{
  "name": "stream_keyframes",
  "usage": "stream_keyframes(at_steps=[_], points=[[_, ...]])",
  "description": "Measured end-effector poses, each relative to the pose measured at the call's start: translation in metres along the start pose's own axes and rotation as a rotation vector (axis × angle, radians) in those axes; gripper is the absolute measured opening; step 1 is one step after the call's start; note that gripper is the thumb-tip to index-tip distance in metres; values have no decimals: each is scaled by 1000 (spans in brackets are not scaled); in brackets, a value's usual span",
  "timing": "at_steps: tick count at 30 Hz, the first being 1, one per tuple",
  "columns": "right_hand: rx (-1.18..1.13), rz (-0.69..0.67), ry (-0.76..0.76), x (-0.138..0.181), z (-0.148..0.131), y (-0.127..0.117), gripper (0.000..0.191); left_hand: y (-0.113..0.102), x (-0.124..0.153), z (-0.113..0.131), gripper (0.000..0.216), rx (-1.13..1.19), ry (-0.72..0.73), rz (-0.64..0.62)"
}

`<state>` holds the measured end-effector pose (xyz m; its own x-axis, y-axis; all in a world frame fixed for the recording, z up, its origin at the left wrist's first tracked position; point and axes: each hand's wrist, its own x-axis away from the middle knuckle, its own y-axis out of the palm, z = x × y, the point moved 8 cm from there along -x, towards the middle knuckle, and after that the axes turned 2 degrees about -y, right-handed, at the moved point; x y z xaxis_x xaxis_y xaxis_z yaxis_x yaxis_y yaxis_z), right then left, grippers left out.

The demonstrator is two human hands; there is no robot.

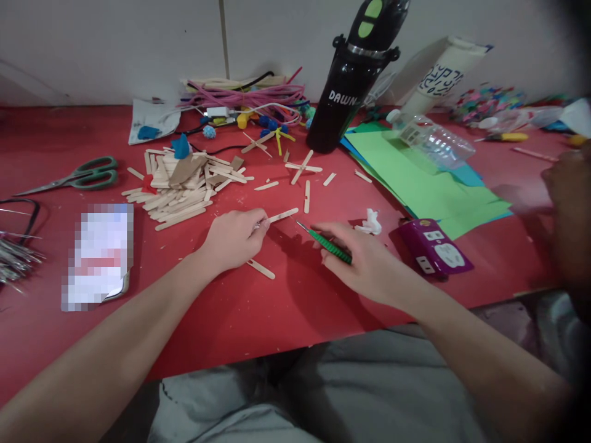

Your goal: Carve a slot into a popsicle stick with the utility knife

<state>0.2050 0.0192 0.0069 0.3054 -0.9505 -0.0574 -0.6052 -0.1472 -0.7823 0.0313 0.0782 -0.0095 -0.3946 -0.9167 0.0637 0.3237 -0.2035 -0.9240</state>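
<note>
My left hand (237, 239) pinches a wooden craft stick (284, 215), whose free end points right and carries a small dark mark. In my right hand (364, 255) is a green-handled craft knife (330, 245), its thin tip close to the stick's free end; I cannot tell whether they touch. Under my left hand another craft stick (262, 269) lies partly hidden. Beyond the hands lie a notched stick (307, 197) and two crossed sticks (303, 167). A heap of craft sticks (184, 184) is spread behind my left hand.
On the red table (221, 326) are green-handled scissors (78, 176), a phone (99, 255), a purple power adapter (431, 249), coloured paper (429, 178), a plastic bottle (436, 141) and a tall black flask (346, 80). Another person's hand (570, 197) is at the right edge.
</note>
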Motion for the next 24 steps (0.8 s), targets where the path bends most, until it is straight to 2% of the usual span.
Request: stream_keyframes(at_steps=[5,9,12,16,24], points=[[-30,-51,56,-2,-5,3,41,-1,-1,0,31,1,-3,7],[-25,-64,33,-1,-9,5,38,-1,-1,0,30,7,-3,8],[12,-67,26,0,-7,6,44,-2,-1,0,30,12,-1,11],[9,-139,36,1,-6,11,55,-2,-1,0,28,39,-4,9],[31,-152,8,-1,-16,11,53,-2,-1,-1,28,52,-15,14]])
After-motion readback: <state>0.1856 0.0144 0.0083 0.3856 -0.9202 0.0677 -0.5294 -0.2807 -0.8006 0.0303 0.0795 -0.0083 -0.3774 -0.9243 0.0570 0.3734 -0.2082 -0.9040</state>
